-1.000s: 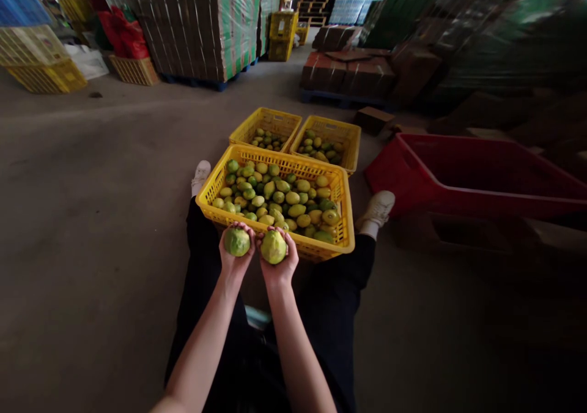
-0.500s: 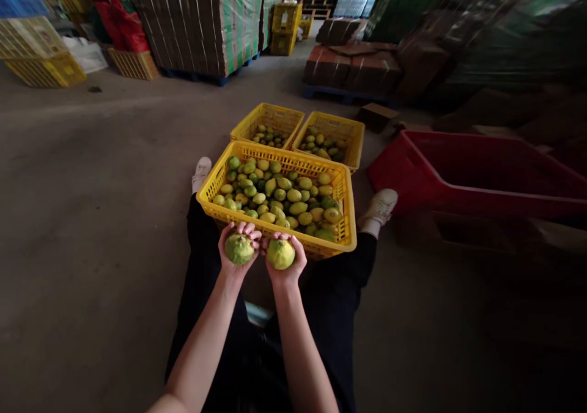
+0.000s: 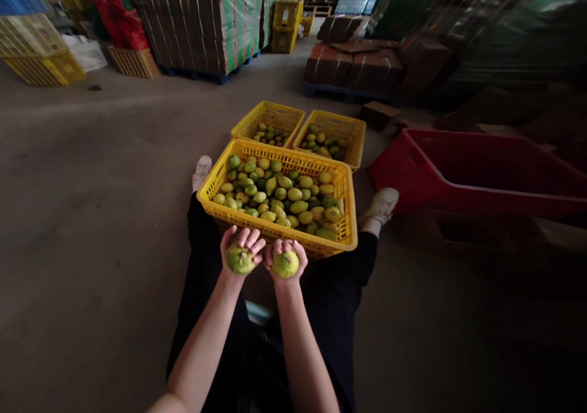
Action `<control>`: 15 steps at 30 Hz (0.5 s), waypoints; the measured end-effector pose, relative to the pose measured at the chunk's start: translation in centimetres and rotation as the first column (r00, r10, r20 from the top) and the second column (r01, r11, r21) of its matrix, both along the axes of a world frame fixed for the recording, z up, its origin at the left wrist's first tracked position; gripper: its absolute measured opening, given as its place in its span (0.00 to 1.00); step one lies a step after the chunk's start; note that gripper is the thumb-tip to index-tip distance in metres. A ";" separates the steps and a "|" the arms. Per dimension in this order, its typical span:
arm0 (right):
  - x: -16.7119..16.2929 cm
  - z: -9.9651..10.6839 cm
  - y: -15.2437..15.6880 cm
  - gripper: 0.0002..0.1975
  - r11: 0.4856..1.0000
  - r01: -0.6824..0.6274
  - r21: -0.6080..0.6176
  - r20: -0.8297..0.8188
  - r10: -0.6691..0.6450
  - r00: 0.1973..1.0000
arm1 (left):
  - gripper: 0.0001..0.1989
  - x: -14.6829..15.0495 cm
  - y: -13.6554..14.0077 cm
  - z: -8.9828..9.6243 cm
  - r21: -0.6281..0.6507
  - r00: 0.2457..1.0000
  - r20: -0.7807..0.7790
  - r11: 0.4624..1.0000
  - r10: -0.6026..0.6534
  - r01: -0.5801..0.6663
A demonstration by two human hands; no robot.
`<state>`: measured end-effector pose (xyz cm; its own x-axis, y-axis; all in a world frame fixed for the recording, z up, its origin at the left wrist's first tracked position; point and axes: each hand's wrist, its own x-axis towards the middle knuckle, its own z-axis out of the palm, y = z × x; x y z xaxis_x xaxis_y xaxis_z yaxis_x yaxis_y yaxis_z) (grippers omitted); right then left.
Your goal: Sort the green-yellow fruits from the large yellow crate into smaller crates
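My left hand (image 3: 242, 248) is closed round a green-yellow lemon (image 3: 238, 260), its stem end facing up at me. Beside it, my right hand (image 3: 288, 257) grips a second, yellower lemon (image 3: 285, 265). Both hands are close together, just on my side of a large yellow plastic crate (image 3: 346, 214). Several green and yellow lemons (image 3: 284, 183) cover the bottom of that crate, which stands between my legs. Fingertips curl over the top of each held fruit; the undersides are hidden in the palms.
Behind the large crate stand two more yellow crates, a left one (image 3: 243, 122) and a right one (image 3: 355, 137), both with lemons inside. A big red bin (image 3: 413, 174) is at the right. Farther back are wrapped pallet stacks (image 3: 192, 21) and flat cartons (image 3: 353, 64).
Both hands have dropped slightly toward me, and the lemons have turned a little in them. My left fingers are spread more over their fruit. The crates stay put.
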<state>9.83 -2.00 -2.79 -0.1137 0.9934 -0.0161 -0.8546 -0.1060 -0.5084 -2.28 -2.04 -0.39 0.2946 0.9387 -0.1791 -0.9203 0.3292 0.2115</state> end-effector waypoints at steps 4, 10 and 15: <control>0.2 -0.6 0.2 0.15 0.999 -0.039 -0.029 -0.055 0.037 0.998 | 0.25 0.3 0.0 0.4 -0.056 0.999 0.035 0.998 0.029 -0.027; -1.0 0.3 1.1 0.08 0.930 0.083 -0.357 -0.168 -0.151 0.974 | 0.17 0.6 0.8 0.6 -0.321 0.974 0.093 0.933 0.205 -0.165; -1.6 -0.5 1.7 0.12 0.920 0.111 -0.375 -0.157 -0.181 0.971 | 0.16 0.7 1.5 0.0 -0.430 0.946 0.069 0.865 0.316 -0.258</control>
<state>8.18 -0.27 -3.32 -0.0033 0.9291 -0.3697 -0.9496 -0.1189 -0.2901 -1.59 -0.51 -0.37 0.0719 0.8356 -0.5447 -0.9970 0.0761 -0.0149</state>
